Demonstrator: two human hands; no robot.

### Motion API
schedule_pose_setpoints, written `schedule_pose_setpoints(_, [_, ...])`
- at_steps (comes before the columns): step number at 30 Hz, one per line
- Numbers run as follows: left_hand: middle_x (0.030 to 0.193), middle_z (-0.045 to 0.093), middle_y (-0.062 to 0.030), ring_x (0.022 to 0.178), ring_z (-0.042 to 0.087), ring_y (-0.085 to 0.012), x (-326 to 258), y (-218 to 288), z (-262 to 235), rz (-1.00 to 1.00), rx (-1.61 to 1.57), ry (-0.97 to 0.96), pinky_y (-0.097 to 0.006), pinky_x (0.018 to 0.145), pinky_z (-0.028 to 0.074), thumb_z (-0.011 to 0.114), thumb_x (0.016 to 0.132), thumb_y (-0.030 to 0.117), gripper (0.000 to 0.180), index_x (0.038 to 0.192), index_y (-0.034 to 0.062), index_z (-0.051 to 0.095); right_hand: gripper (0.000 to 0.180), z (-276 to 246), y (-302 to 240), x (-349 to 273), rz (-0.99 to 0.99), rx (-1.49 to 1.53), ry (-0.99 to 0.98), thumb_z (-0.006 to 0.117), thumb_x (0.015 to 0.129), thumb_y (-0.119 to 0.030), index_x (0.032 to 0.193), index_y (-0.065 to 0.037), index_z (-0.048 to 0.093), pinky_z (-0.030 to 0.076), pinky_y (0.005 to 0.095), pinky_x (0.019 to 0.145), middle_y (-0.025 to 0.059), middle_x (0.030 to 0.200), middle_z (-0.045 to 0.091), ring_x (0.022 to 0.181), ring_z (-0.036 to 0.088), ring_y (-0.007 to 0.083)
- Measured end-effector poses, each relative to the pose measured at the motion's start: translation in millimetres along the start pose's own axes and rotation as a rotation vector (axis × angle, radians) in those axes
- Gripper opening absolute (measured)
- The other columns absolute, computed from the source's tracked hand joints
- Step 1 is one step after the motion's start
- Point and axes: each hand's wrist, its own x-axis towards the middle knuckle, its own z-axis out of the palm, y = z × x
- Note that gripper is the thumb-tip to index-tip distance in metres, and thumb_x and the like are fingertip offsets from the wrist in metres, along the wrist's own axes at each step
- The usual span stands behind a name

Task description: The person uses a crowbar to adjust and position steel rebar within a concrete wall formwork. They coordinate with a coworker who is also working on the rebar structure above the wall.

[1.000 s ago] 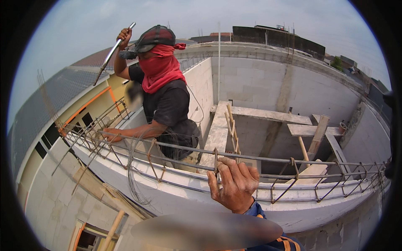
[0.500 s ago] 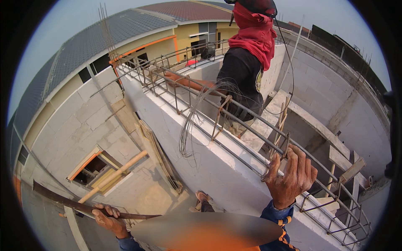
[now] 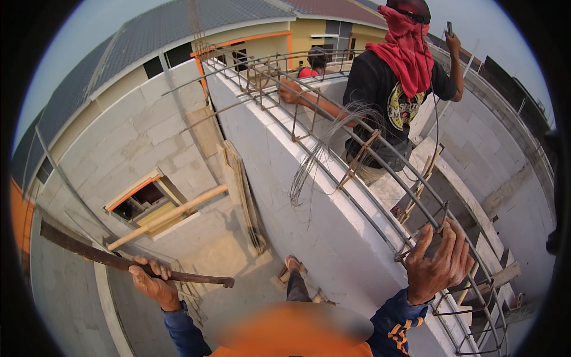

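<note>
My left hand [image 3: 156, 282] is closed around a long rusty metal bar [image 3: 83, 250], flat and wide at its far-left end, with a small notched hook at the other. My right hand [image 3: 440, 265] grips a stirrup of a rebar cage [image 3: 358, 159] lying along the top of a pale block wall [image 3: 333, 232]; its fingers curl over the steel, partly hiding the grip. A bundle of thin tie wire [image 3: 303, 178] drapes over the cage. Across the wall, a co-worker in black [image 3: 369, 89] holds the cage with one hand and lifts a small grey tool [image 3: 449, 28] with the other.
A leg and sandalled foot [image 3: 292, 263] show far below, beside the wall. A bamboo pole [image 3: 172, 215] crosses a window opening. Planks [image 3: 241, 196] lean against the wall, and scaffold boards [image 3: 464, 184] stand on its right. Another person in red [image 3: 309, 72] is beyond.
The view has shifted, and the bar's hooked end now shows. Now the co-worker's raised hand with the grey tool is visible. Both my hands keep their holds.
</note>
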Motion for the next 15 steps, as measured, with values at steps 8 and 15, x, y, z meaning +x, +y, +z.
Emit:
schedule_pose_setpoints(8, [0.064,0.045,0.0012,0.05,0.044,-0.006,5.6,-7.1,-3.6,0.036,0.045,-0.002,-0.022,0.043,0.042,0.046,0.098,0.053,0.045,0.096,0.0091,0.051,0.019,1.6,0.4,1.5,-0.015,-0.02,0.023,0.073,0.083,-0.026,0.093,-0.011,0.068,0.038,0.0293,0.069,0.0001,0.095,0.07,0.078,0.063,0.014])
schedule_pose_setpoints(15, [0.064,0.044,0.0009,0.049,0.043,-0.0063,10.7,-10.1,-6.4,0.016,0.018,0.0,-0.021,0.043,0.042,0.046,0.098,0.054,0.045,0.096,0.0086,0.05,0.026,3.6,-1.5,3.2,0.009,-0.054,0.049,0.077,0.082,-0.034,0.09,-0.012,0.066,0.037,0.0295,0.067,-0.0015,0.093,0.07,0.076,0.062,0.014])
